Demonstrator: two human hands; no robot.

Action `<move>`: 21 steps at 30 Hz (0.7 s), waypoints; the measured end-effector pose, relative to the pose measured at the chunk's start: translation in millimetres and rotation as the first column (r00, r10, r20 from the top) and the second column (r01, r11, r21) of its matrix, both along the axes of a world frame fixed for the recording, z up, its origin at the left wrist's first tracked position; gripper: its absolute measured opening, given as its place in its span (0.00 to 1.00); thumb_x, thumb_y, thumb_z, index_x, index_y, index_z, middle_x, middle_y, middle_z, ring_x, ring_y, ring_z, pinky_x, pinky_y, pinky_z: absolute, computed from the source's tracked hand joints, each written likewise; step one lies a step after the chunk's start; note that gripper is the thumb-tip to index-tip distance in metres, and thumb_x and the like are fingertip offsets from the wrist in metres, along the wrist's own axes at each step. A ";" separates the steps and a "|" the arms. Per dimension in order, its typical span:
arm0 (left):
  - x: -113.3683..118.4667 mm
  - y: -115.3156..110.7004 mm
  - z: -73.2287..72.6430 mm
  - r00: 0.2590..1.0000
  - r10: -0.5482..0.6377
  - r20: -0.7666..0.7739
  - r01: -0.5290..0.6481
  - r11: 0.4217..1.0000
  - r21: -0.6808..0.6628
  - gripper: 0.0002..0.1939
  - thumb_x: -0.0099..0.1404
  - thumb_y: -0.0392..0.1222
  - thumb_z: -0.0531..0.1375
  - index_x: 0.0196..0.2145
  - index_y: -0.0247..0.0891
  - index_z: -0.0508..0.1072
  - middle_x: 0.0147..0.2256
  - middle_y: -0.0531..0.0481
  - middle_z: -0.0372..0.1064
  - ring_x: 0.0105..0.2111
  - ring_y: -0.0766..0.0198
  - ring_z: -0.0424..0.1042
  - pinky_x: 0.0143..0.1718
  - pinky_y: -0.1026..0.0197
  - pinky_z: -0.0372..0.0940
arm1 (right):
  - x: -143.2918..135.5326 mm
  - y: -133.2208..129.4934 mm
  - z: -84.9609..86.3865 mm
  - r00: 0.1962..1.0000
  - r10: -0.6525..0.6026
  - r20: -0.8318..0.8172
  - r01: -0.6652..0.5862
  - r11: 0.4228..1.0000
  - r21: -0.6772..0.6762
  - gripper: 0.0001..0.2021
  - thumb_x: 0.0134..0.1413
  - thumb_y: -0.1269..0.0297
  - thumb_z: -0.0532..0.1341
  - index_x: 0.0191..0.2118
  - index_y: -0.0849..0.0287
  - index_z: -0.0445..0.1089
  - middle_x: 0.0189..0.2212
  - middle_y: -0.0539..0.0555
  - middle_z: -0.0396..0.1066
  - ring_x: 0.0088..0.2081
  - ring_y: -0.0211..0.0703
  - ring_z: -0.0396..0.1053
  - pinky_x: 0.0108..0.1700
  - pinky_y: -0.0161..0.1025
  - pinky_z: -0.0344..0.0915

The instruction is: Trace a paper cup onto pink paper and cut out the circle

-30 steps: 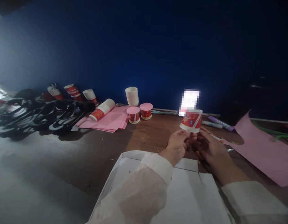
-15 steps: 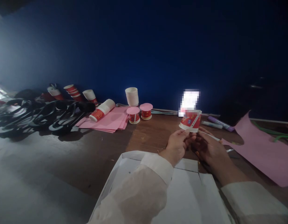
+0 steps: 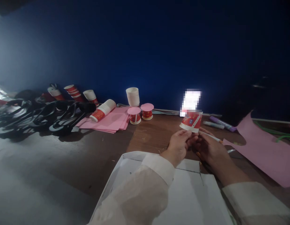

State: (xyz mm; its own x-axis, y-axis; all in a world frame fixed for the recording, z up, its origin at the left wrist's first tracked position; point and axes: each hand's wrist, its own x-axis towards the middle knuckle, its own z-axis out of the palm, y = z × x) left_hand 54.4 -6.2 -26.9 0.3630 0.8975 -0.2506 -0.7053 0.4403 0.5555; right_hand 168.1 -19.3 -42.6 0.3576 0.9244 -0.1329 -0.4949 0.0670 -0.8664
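A red and white paper cup (image 3: 191, 122), its printed side facing me, is held up between my two hands. My left hand (image 3: 179, 143) pinches its pale rim from below and the left. On the other side, my right hand (image 3: 209, 148) has its fingers closed at the same lower rim; some fingertips are hidden behind the cup. Below both wrists lies a white open box lid (image 3: 191, 193). Farther left stand two short cups, each topped by a pink paper disc (image 3: 134, 111), with a pale cup stack (image 3: 133, 97) behind them.
Pink sheets (image 3: 112, 120) lie left of centre with a cup stack (image 3: 103, 110) on its side. Beyond them are black straps (image 3: 62, 120) and more cups. A cut pink sheet (image 3: 269, 153), a purple marker (image 3: 222, 124) and green cords (image 3: 283, 138) lie at right.
The cup has turned slightly in my fingers, its printed blue mark shifting a little. My hands have hardly moved.
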 end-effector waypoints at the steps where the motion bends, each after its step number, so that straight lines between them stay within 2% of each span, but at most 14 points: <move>1: -0.2 -0.3 0.3 1.000 0.001 0.002 -0.001 1.000 0.000 0.03 0.65 0.30 0.65 0.31 0.30 0.77 0.32 0.45 0.78 0.29 0.70 0.76 0.44 0.65 0.72 | 0.3 0.5 -0.4 0.999 0.008 -0.037 -0.009 1.000 -0.021 0.24 0.34 0.67 0.76 0.42 0.53 0.72 0.28 0.48 0.75 0.23 0.36 0.69 0.21 0.30 0.64; 8: -0.5 -1.2 3.2 1.000 -0.002 0.018 0.003 1.000 -0.024 0.06 0.66 0.28 0.62 0.31 0.30 0.76 0.30 0.45 0.77 0.29 0.70 0.76 0.40 0.68 0.71 | 0.3 1.0 1.9 0.993 0.038 -0.110 -0.045 0.997 -0.060 0.22 0.35 0.69 0.75 0.39 0.53 0.71 0.27 0.47 0.74 0.22 0.34 0.68 0.20 0.28 0.63; 12: -0.6 -0.7 3.1 1.000 0.018 0.013 -0.018 0.999 -0.035 0.05 0.65 0.29 0.63 0.30 0.31 0.76 0.31 0.45 0.77 0.29 0.70 0.76 0.42 0.67 0.71 | -3.9 -1.2 7.0 0.993 0.003 -0.118 -0.015 0.995 -0.100 0.21 0.36 0.68 0.75 0.40 0.51 0.71 0.26 0.46 0.74 0.22 0.34 0.67 0.19 0.28 0.63; 18: -1.0 2.0 0.9 0.999 0.041 -0.007 -0.042 0.997 -0.058 0.05 0.65 0.31 0.64 0.30 0.32 0.76 0.31 0.47 0.77 0.28 0.69 0.75 0.45 0.64 0.72 | -9.7 -4.4 9.7 0.998 -0.024 -0.063 0.016 0.993 -0.119 0.28 0.31 0.67 0.76 0.45 0.50 0.73 0.25 0.46 0.75 0.19 0.36 0.66 0.17 0.31 0.63; 21: -0.4 3.4 -0.5 0.999 0.048 0.009 -0.047 0.997 -0.058 0.05 0.65 0.31 0.62 0.30 0.33 0.76 0.31 0.47 0.76 0.29 0.68 0.75 0.46 0.64 0.72 | -10.5 -7.0 8.5 0.999 -0.035 0.000 0.035 0.997 -0.072 0.27 0.36 0.65 0.76 0.46 0.50 0.73 0.24 0.45 0.74 0.19 0.36 0.66 0.17 0.31 0.63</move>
